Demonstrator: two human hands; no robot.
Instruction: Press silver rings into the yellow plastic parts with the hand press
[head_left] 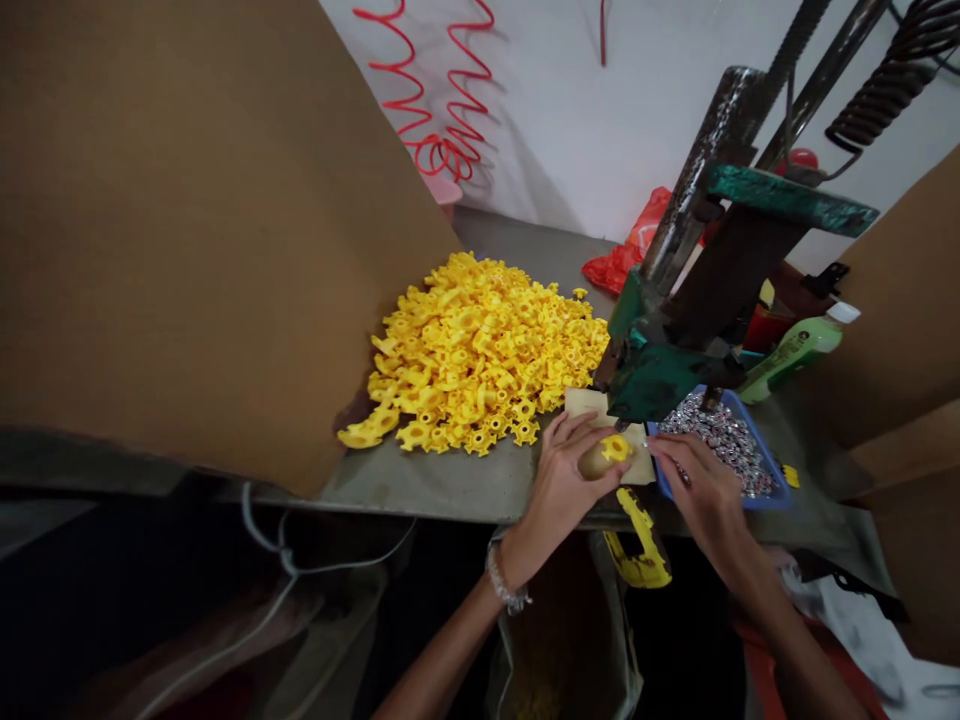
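A yellow star-shaped plastic piece [616,448] lies on a beige board [641,468] beneath the green press [656,375]. My left hand [566,468] curves around it, thumb and fingertips at its edge, closed on the piece. Just to the right, my right hand [697,485] pinches a small shiny metal part [646,442] between thumb and finger. Behind that hand stands a blue tray [776,475] full of small metal parts [720,440]. A large pile of yellow pieces [487,350] covers the bench left of the press.
Cardboard [187,230] walls the left side. A green bottle [799,350] and a red bag [630,245] stand behind the press. A yellow handle [645,560] hangs at the bench's front edge, beside an open sack [566,620]. Red coiled hoses [469,90] hang at the back wall.
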